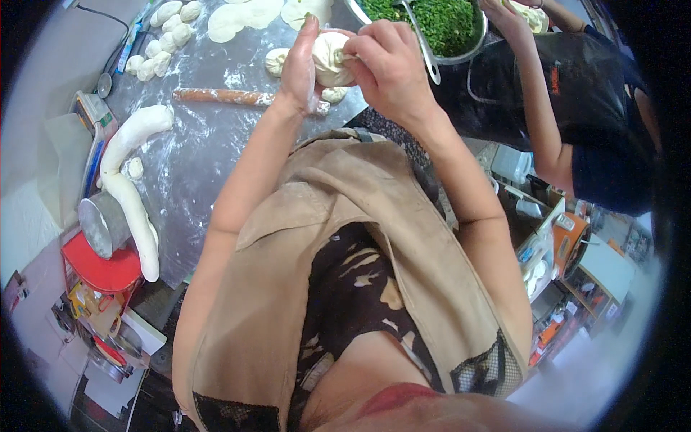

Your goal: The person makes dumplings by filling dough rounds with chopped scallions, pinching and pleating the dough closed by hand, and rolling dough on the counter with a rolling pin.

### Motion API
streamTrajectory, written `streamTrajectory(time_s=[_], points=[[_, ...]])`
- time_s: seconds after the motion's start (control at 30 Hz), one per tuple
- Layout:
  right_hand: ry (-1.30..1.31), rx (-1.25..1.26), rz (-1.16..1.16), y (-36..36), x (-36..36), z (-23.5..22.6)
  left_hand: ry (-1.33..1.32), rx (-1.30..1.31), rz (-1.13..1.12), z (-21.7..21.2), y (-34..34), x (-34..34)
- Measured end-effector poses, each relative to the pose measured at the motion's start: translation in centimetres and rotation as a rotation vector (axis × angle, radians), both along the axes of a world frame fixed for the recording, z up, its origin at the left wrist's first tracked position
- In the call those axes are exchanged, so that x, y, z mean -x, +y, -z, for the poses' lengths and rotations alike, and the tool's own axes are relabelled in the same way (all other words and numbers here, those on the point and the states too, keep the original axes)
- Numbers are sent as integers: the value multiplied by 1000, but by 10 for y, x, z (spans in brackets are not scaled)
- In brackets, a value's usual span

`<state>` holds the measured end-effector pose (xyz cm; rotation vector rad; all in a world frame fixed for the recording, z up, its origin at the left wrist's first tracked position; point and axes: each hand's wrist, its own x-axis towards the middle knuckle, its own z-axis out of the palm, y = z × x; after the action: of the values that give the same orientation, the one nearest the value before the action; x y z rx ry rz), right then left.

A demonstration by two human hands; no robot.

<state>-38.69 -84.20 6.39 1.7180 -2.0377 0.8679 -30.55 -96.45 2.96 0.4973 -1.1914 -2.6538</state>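
- Your left hand cups the dough bun, fingers mostly hidden behind it; your right hand pinches its folds.
- The bun sits between both hands, above the table; its pleating looks well along, though you can't tell if it is sealed.
- A pleated lump beside your left hand looks already shaped.
- The rolling pin lies floury beyond your left forearm.
- Farther off, flat dough rounds show no filling, so they seem left to fill.
- Dough pieces at far left look unrolled; the long dough rope seems uncut.
- Plenty of chopped greens remain in the bowl.
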Motion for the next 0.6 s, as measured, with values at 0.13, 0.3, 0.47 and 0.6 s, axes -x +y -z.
streamTrajectory(time_s=[0.13,0.3,0.47,0.6], points=[[2,17,29,7,-6,-8,-84,-39,63,4,-1,-4],[105,-61,-134,-2,6,-15,-112,29,227,-2,-13,-3],[12,-72,-97,-3,4,-17,-252,95,341,-1,-19,4],[35,-219,-310,-13,14,-13,-274,141,418,2,-25,4]])
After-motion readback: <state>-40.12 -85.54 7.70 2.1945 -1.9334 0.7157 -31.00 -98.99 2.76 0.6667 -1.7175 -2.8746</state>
